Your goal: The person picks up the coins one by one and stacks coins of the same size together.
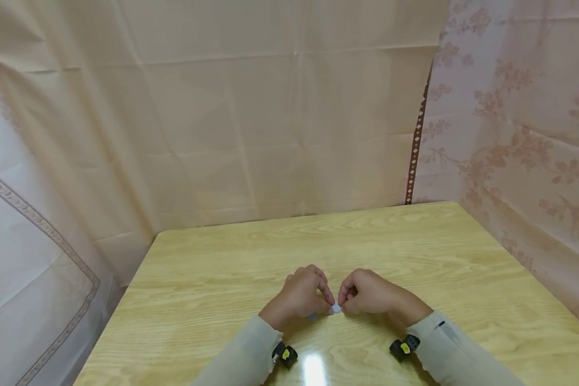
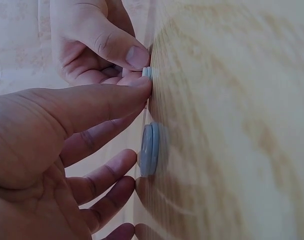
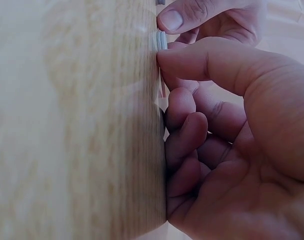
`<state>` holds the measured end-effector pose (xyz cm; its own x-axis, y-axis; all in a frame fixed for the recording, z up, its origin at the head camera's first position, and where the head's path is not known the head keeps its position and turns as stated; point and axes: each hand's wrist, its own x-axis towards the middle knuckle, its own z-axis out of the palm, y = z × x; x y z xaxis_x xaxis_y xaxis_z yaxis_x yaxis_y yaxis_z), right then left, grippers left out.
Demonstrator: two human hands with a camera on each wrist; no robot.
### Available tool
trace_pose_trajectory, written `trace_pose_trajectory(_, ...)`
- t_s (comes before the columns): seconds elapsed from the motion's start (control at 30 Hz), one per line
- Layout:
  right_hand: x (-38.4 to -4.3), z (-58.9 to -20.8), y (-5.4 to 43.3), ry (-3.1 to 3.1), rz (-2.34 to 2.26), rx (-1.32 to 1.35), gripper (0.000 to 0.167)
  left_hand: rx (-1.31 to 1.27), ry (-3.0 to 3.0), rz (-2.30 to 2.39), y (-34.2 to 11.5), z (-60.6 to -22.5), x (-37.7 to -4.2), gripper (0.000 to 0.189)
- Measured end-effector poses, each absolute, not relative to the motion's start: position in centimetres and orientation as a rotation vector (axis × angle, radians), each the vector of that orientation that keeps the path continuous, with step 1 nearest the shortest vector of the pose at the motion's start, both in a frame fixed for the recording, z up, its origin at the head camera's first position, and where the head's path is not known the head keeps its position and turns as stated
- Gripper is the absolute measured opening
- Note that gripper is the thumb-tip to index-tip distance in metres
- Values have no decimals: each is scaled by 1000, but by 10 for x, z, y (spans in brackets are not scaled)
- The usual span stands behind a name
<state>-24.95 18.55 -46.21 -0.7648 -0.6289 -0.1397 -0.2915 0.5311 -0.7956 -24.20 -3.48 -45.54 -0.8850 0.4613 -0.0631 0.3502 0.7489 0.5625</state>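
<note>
A small pale, round disc (image 1: 336, 308), showing two thin layers from the side, lies flat at the tabletop between both hands. My left hand (image 1: 305, 292) has thumb and forefinger at its left edge; my right hand (image 1: 366, 292) pinches from the right edge. In the left wrist view the thumbs of both hands meet the small disc (image 2: 147, 72). A larger blue-grey layered disc (image 2: 150, 150) rests on the table below the left palm, close to its middle fingers. The right hand's other fingers (image 3: 184, 137) curl in against the table.
A light wood-grain table (image 1: 212, 279) runs beneath both hands. Behind it hangs a beige curtain (image 1: 270, 134), with a flowered cloth (image 1: 521, 134) on the right. Dark wrist straps (image 1: 284, 354) sit over the pale sleeves (image 1: 246, 351).
</note>
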Motion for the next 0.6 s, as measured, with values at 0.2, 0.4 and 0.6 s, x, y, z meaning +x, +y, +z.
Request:
trace_pose_trajectory(0.2,-251,-462,186,2365,-1106,-769,4,647,2757,820,-35,-456,-243,16)
trace_pose_trajectory(0.4,-252,-462,186,2360,-1115,-776,3,644,2758,819,-35,-456,-243,17)
trace_pose_trajectory(0.6,-252,-462,186,2358,-1116,-774,4,647,2758,821,-35,-456,-243,18)
